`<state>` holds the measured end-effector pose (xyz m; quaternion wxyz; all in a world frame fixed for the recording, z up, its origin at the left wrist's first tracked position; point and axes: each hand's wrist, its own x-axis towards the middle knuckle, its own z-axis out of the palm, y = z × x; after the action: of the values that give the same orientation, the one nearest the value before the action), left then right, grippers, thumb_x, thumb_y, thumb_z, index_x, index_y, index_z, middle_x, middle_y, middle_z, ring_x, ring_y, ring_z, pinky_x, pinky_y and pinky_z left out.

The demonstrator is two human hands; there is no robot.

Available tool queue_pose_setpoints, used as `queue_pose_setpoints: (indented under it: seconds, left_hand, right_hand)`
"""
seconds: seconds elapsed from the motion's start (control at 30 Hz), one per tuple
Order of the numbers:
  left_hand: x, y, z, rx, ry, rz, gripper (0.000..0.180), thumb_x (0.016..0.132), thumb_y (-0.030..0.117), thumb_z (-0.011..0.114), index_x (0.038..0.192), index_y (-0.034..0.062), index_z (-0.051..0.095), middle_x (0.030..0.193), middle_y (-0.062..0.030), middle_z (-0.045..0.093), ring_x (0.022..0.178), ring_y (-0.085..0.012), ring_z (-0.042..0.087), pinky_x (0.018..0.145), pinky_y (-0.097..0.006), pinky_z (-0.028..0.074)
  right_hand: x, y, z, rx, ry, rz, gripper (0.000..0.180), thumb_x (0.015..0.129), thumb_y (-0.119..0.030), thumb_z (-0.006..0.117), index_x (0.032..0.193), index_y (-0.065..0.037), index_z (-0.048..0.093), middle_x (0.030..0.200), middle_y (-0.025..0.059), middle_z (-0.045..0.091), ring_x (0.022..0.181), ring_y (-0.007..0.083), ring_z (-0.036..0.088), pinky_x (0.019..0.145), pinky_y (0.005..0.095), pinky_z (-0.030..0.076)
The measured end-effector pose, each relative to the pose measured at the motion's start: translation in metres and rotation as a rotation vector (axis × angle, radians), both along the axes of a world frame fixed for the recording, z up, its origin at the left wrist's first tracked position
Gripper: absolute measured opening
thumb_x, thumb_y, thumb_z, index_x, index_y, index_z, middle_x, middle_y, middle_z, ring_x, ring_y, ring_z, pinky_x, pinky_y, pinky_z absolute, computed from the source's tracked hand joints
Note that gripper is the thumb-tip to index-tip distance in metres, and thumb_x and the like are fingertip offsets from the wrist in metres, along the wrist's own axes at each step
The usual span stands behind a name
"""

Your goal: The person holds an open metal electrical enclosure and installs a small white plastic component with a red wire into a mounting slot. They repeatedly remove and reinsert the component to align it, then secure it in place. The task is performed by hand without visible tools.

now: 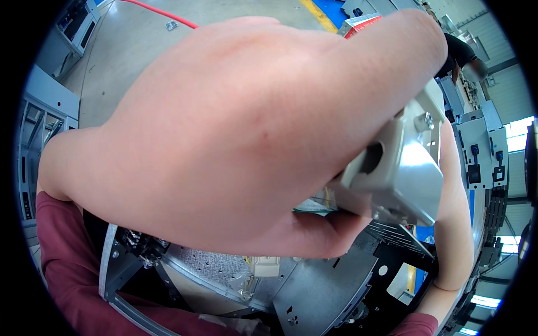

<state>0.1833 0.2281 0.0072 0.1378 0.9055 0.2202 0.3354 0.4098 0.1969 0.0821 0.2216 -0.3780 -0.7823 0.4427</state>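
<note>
Very close to the camera, my left hand (241, 126) fills the middle of the view, its back toward me. Its index finger and thumb close around a light beige-grey molded bracket-like part (412, 182) with a round hole and a small metal screw (424, 121). My right forearm (454, 224) rises at the right, behind that part. The right hand itself is hidden behind the part and my left hand, so its fingers do not show. Below, a silver sheet-metal frame (330, 283) carries a small cream block (265, 266).
Dark wiring or connectors (143, 246) sit inside the frame at lower left. A black panel with cutouts (392, 269) stands at lower right. Grey cabinets (53, 95) line the left. A red hose (162, 12) crosses the floor. Another person (462, 53) is at upper right.
</note>
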Motion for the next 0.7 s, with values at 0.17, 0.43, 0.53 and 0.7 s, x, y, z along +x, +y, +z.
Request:
queue_pose_setpoints:
  seconds: [0.17, 0.43, 0.53, 0.7]
  left_hand:
    - [0.0, -0.001, 0.0, 0.003, 0.003, 0.0, 0.08, 0.081, 0.019, 0.087, 0.151, 0.0051, 0.051, 0.112, -0.0123, 0.071, 0.099, -0.0335, 0.07, 0.085, -0.043, 0.053]
    - [0.0, -0.001, -0.001, 0.001, 0.002, 0.002, 0.079, 0.081, 0.018, 0.086, 0.151, 0.0052, 0.051, 0.113, -0.0124, 0.071, 0.1, -0.0332, 0.07, 0.086, -0.043, 0.053]
    - [0.001, 0.0, -0.002, 0.002, 0.006, 0.001, 0.078, 0.082, 0.018, 0.086, 0.151, 0.0052, 0.052, 0.113, -0.0124, 0.071, 0.1, -0.033, 0.07, 0.086, -0.043, 0.053]
    - [0.001, 0.0, -0.003, -0.002, 0.007, 0.003, 0.077, 0.082, 0.018, 0.085, 0.151, 0.0052, 0.052, 0.114, -0.0124, 0.071, 0.101, -0.0328, 0.07, 0.087, -0.042, 0.053]
  right_hand:
    - [-0.001, -0.002, 0.003, 0.029, 0.02, 0.017, 0.023, 0.1, -0.02, 0.083, 0.099, 0.003, 0.081, 0.071, 0.0026, 0.069, 0.066, 0.0047, 0.057, 0.06, 0.0254, 0.049]
    - [0.0, -0.001, -0.006, 0.029, 0.05, 0.024, 0.022, 0.101, -0.018, 0.082, 0.101, 0.004, 0.08, 0.073, 0.0026, 0.07, 0.068, 0.0046, 0.057, 0.061, 0.0253, 0.049]
    - [0.002, 0.002, -0.01, 0.028, 0.076, 0.024, 0.021, 0.102, -0.017, 0.081, 0.102, 0.004, 0.08, 0.074, 0.0026, 0.07, 0.069, 0.0046, 0.058, 0.061, 0.0253, 0.049]
    - [0.003, 0.006, -0.016, 0.007, 0.109, 0.023, 0.021, 0.102, -0.016, 0.08, 0.103, 0.004, 0.08, 0.075, 0.0027, 0.071, 0.07, 0.0045, 0.058, 0.062, 0.0252, 0.049]
